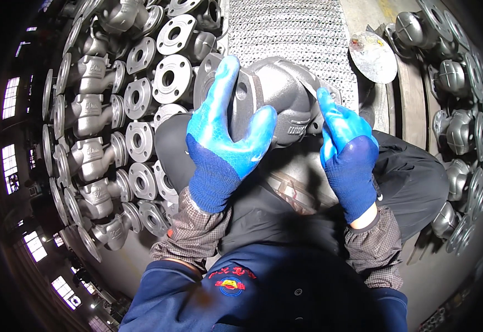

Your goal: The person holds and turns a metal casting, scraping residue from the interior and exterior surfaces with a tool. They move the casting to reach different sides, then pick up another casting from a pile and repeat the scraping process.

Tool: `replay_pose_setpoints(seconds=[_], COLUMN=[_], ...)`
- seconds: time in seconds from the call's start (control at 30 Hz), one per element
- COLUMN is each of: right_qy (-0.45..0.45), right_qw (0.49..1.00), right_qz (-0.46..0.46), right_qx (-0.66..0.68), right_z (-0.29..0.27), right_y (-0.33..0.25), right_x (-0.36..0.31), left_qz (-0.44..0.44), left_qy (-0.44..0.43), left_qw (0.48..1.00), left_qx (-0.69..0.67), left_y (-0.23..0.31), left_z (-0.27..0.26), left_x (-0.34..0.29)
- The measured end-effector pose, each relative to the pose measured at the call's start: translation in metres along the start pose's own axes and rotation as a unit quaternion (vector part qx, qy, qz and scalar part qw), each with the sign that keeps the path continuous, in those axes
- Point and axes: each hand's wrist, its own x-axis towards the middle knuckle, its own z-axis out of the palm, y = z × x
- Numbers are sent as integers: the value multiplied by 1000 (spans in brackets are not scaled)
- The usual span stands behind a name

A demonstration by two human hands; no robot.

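Between my two gloved hands is a grey cast metal valve body with a round bolt-hole flange at each end. My left hand, in a blue coated glove, lies over its left flange with thumb and index finger spread apart. On the other side my right hand, in a matching glove, is next to the right flange. Its fingers point away from me and lie close together, stretched out; whether they press on the metal is hard to see. The valve's underside is hidden, so what bears its weight is unclear.
Rows of similar flanged valve bodies are stacked at the left, and more stand at the right. Ahead lies a textured metal plate. A round, stained disc is beside it. My knees flank the valve.
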Motion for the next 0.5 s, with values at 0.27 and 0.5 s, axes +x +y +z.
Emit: replay_pose_setpoints(seconds=[0.27, 0.5], right_qy=[25, -4], right_qw=[998, 994], right_qz=[-4, -23], right_qx=[56, 103], right_z=[6, 2], right_y=[7, 6], right_x=[-1, -3], left_qz=[-8, -14], left_qy=[2, 0], left_qw=[1000, 1000], left_qx=[-11, -1], left_y=[3, 4], left_z=[0, -2], left_x=[0, 1])
